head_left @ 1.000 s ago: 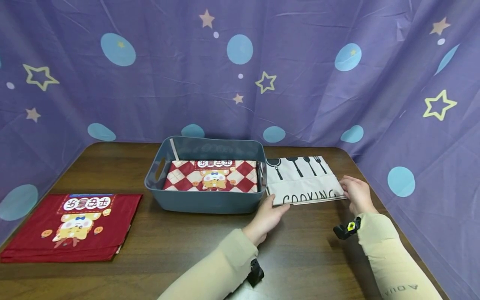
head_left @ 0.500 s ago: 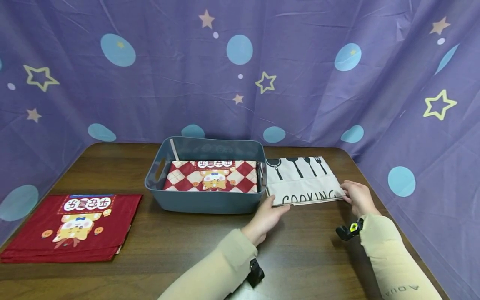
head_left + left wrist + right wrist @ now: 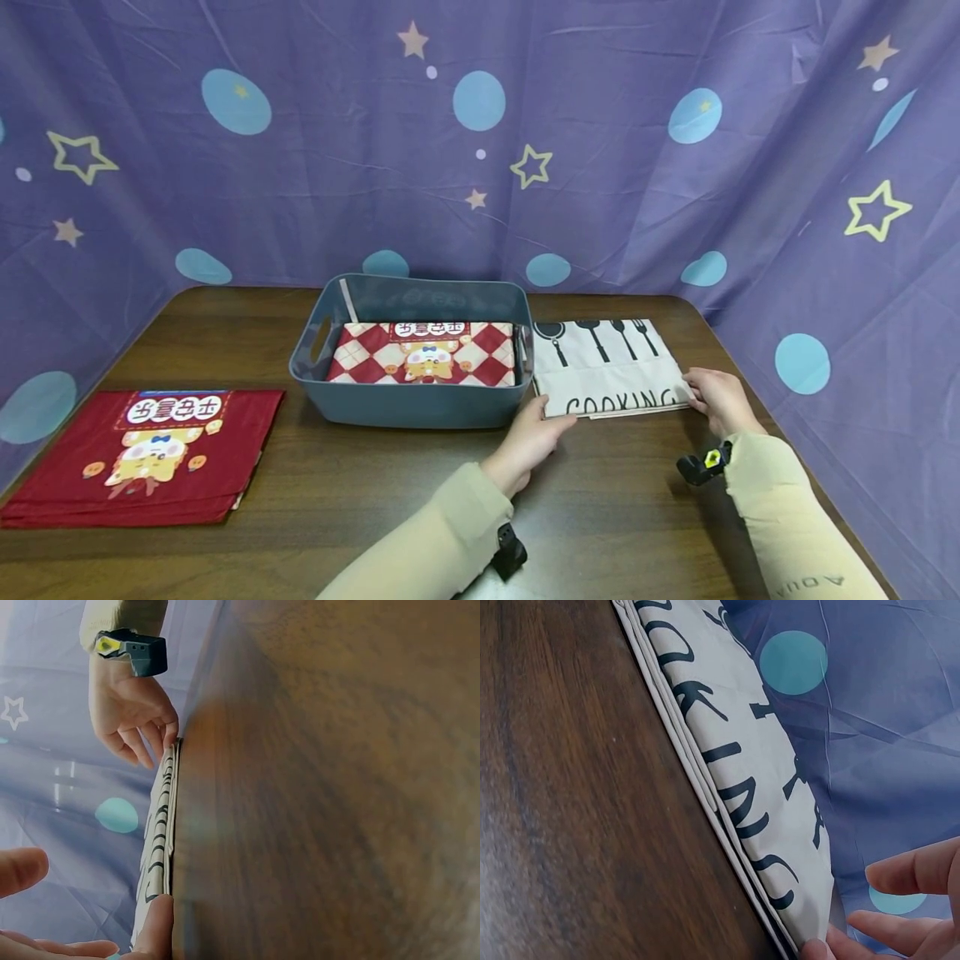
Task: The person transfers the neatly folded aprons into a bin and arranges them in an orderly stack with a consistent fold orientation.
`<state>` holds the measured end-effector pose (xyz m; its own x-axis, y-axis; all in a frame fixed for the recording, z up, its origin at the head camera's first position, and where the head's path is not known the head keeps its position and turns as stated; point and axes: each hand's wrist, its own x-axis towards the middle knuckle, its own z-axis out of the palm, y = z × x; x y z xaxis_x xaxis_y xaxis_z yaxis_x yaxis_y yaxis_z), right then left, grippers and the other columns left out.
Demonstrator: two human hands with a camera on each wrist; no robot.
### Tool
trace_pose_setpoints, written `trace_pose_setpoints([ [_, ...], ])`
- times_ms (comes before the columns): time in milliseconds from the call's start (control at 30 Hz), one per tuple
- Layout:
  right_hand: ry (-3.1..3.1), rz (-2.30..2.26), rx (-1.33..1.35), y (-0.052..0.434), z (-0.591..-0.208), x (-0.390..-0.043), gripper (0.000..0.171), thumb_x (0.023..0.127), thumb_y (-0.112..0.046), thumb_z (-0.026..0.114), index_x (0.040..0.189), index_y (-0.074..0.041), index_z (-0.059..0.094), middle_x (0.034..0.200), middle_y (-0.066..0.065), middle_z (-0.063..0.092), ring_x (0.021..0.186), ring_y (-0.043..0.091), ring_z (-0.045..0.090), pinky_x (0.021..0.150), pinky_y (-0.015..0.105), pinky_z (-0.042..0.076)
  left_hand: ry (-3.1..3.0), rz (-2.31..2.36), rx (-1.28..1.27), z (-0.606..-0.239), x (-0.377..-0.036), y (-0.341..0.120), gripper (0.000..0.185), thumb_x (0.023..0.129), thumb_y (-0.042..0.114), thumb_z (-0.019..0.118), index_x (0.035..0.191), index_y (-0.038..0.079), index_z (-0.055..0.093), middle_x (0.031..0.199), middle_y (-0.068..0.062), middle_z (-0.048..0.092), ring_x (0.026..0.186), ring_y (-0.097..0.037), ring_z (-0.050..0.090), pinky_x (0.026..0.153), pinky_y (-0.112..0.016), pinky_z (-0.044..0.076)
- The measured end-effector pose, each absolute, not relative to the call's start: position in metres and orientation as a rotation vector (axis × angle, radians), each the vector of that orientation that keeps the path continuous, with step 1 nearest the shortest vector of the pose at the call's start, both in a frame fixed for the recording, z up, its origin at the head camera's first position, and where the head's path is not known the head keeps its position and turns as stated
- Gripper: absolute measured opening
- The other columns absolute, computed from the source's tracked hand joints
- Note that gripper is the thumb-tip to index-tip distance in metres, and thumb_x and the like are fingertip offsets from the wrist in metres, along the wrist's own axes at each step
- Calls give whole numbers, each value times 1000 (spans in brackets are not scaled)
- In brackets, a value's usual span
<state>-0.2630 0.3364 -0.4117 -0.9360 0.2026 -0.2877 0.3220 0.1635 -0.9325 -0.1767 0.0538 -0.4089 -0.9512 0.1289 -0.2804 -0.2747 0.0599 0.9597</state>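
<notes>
A folded white cloth [image 3: 611, 375] printed with black kitchen utensils and the word COOKING lies flat on the table, right of the basket. My left hand [image 3: 525, 437] pinches its near left corner, one digit along the front edge. At the near right corner my right hand [image 3: 720, 400] holds the cloth, its fingertips around the tip. The right wrist view shows stacked layers along the folded edge [image 3: 682, 735] and fingertips [image 3: 817, 949] against the corner. In the left wrist view a fingertip [image 3: 159, 911] presses the cloth's front edge; the remaining fingers are spread off it.
A blue-grey plastic basket [image 3: 408, 406] stands close by the white cloth's left side, with a red-and-cream checked cloth [image 3: 360, 354] inside. A folded red cloth [image 3: 217, 454] with a cartoon print lies at the table's left. A purple curtain [image 3: 600, 225] hangs behind the table.
The white cloth has slid slightly toward me, with both hands at its near corners. My right hand has shifted a little nearer and to the right. Basket and red cloth stay put.
</notes>
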Motion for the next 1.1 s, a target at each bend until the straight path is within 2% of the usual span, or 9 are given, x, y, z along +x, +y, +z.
trace_pose_setpoints([
  [233, 2317, -1878, 509, 341, -412, -262, 37, 97, -9, 50, 129, 9, 46, 78, -16, 53, 71, -1, 53, 64, 12, 52, 2077, 1973, -126, -412, -175, 54, 70, 94, 21, 63, 148, -11, 31, 150, -30, 38, 122, -33, 54, 101, -45, 50],
  [433, 2362, -1786, 471, 344, -414, -259, 58, 98, -11, 49, 147, 13, 30, 84, -16, 53, 69, -2, 52, 59, 12, 50, 2110, 1997, -111, -415, -174, 55, 70, 92, 19, 64, 147, -12, 33, 149, -31, 39, 110, -30, 58, 90, -41, 55],
  [600, 2405, -1692, 456, 348, -416, -255, 61, 99, -15, 48, 150, 11, 28, 91, -14, 54, 70, -3, 55, 60, 14, 53, 2113, 1989, -115, -416, -173, 54, 70, 92, 19, 63, 147, -11, 33, 152, -31, 35, 105, -34, 62, 85, -40, 56],
  [700, 2428, -1651, 459, 350, -416, -254, 61, 99, -17, 48, 150, 10, 29, 98, -8, 57, 71, -2, 55, 61, 15, 53, 2107, 1976, -126, -415, -172, 52, 69, 92, 19, 63, 148, -9, 33, 152, -30, 35, 102, -35, 63, 84, -39, 57],
  [800, 2446, -1611, 476, 351, -415, -252, 61, 99, -19, 48, 150, 8, 30, 115, 7, 57, 73, 1, 52, 62, 16, 52, 2098, 1970, -136, -415, -172, 52, 69, 92, 19, 63, 148, -8, 34, 152, -29, 35, 101, -34, 63, 83, -38, 57],
  [867, 2462, -1582, 491, 352, -416, -252, 61, 100, -21, 48, 150, 8, 31, 121, 11, 55, 74, 3, 51, 62, 17, 52, 2085, 1977, -140, -415, -172, 52, 69, 92, 19, 64, 148, -8, 34, 153, -28, 35, 104, -32, 61, 83, -39, 57],
  [900, 2468, -1573, 500, 352, -416, -251, 60, 100, -22, 48, 150, 8, 32, 119, 10, 56, 74, 3, 51, 62, 17, 52, 2082, 1978, -141, -415, -171, 52, 69, 92, 19, 64, 148, -8, 34, 153, -28, 35, 104, -31, 60, 82, -39, 57],
  [967, 2475, -1563, 506, 353, -416, -251, 59, 100, -22, 48, 149, 8, 34, 105, 1, 60, 73, 4, 51, 62, 18, 51, 2074, 1980, -142, -414, -171, 52, 69, 92, 19, 64, 148, -8, 34, 153, -28, 35, 106, -29, 58, 82, -39, 57],
  [1100, 2454, -1602, 524, 356, -419, -248, 58, 97, -19, 51, 145, 10, 37, 77, -18, 55, 65, 3, 50, 60, 19, 49, 2059, 1965, -152, -412, -168, 50, 69, 92, 20, 64, 148, -7, 34, 152, -26, 37, 105, -28, 58, 81, -38, 56],
])
